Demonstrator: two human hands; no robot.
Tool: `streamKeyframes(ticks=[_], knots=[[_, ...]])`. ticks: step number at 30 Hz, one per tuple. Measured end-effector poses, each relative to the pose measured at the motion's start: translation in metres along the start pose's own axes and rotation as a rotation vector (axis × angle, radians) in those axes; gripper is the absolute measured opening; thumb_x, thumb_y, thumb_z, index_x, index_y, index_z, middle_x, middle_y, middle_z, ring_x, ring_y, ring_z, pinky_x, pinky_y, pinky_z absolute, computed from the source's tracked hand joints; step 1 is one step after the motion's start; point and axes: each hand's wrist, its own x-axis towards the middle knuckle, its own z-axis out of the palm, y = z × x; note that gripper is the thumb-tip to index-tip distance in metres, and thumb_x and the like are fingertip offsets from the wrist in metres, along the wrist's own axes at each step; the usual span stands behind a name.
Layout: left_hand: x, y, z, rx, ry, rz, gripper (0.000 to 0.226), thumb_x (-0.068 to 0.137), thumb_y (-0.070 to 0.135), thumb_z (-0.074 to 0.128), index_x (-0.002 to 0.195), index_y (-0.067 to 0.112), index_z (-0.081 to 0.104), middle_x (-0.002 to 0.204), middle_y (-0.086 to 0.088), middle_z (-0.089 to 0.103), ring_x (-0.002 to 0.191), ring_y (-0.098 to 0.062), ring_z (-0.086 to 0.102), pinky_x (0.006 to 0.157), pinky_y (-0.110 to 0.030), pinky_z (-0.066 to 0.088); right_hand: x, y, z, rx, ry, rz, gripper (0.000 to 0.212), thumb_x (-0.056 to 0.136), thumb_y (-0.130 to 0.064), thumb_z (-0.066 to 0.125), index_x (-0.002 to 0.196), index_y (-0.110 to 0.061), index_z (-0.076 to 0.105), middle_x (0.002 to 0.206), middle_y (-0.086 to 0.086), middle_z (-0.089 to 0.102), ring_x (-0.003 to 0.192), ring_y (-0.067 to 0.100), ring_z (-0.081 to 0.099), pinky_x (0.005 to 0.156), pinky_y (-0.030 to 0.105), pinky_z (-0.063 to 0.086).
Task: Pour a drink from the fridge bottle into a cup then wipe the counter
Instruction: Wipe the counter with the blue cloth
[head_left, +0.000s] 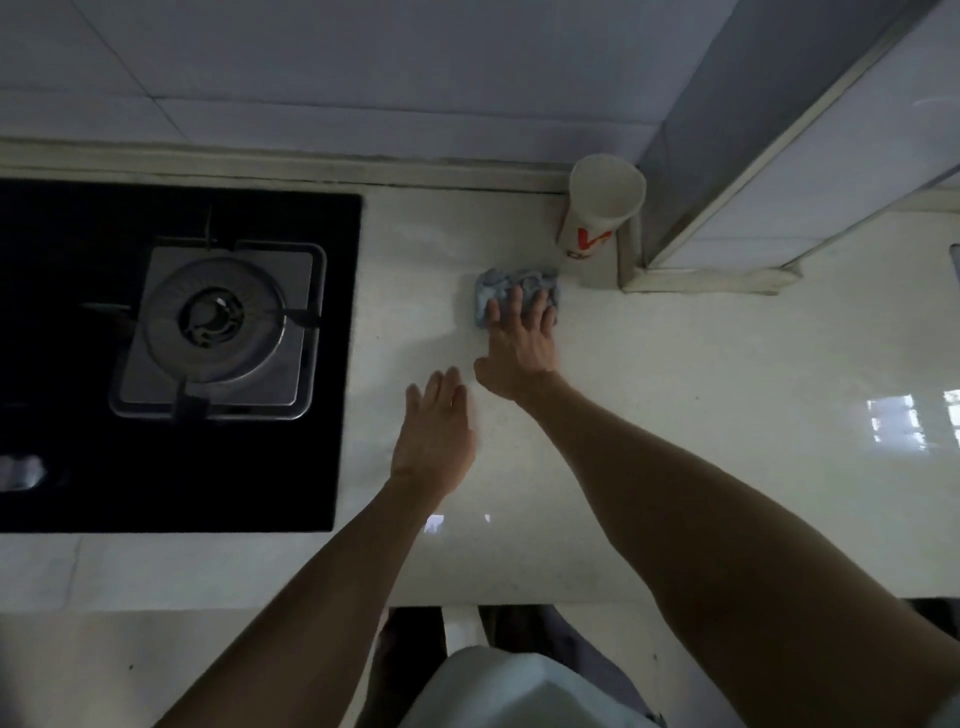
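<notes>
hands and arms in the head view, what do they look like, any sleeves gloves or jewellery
The left hand and right hand are bare, no gloves. Both forearms are bare as far as the frame shows, no sleeves in view. No watch, bracelet or ring shows, though the picture is dim. A pale garment shows at the bottom edge.

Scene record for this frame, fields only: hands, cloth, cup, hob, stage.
right hand: fingers straight, pressing the cloth onto the counter
left hand: open, holding nothing, beside the right wrist
cup: upright by the back wall, just behind the cloth's right end
hob: left of both hands
stage: wiping
</notes>
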Motion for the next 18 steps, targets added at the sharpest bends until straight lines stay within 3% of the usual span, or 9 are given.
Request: streamKeyframes(ticks=[6, 14, 18], knots=[[0.017, -0.027, -0.008, 0.074, 0.003, 0.065, 0.059, 0.101, 0.027, 0.033, 0.152, 0.0, 0.022, 0.163, -0.018, 0.015, 0.149, -0.033, 0.018, 0.12, -0.051, 0.019, 0.035, -0.007, -0.016, -0.028, 0.027, 0.017, 0.091, 0.083, -0.038, 0.058, 0.153, -0.018, 0.004, 0.161, 0.018, -0.007, 0.142, 0.05, -0.013, 0.118, 0.06, 0.0], [0.039, -0.028, -0.007, -0.023, -0.092, 0.084, 0.062, 0.103, 0.038, 0.029, 0.153, 0.003, 0.024, 0.163, -0.018, 0.014, 0.15, -0.034, 0.015, 0.12, -0.055, 0.021, 0.077, -0.002, -0.026, -0.035, 0.095, 0.053, 0.1, 0.083, -0.046, 0.056, 0.154, -0.015, -0.006, 0.159, 0.021, -0.016, 0.141, 0.049, -0.02, 0.115, 0.058, -0.01], [0.042, -0.031, -0.01, -0.014, -0.126, 0.11, 0.065, 0.102, 0.041, 0.028, 0.154, 0.002, 0.019, 0.163, -0.019, 0.01, 0.151, -0.035, 0.012, 0.12, -0.056, 0.02, 0.094, 0.0, -0.038, -0.032, 0.085, 0.059, 0.102, 0.083, -0.044, 0.058, 0.154, -0.015, -0.009, 0.158, 0.022, -0.017, 0.141, 0.048, -0.022, 0.117, 0.058, -0.008]])
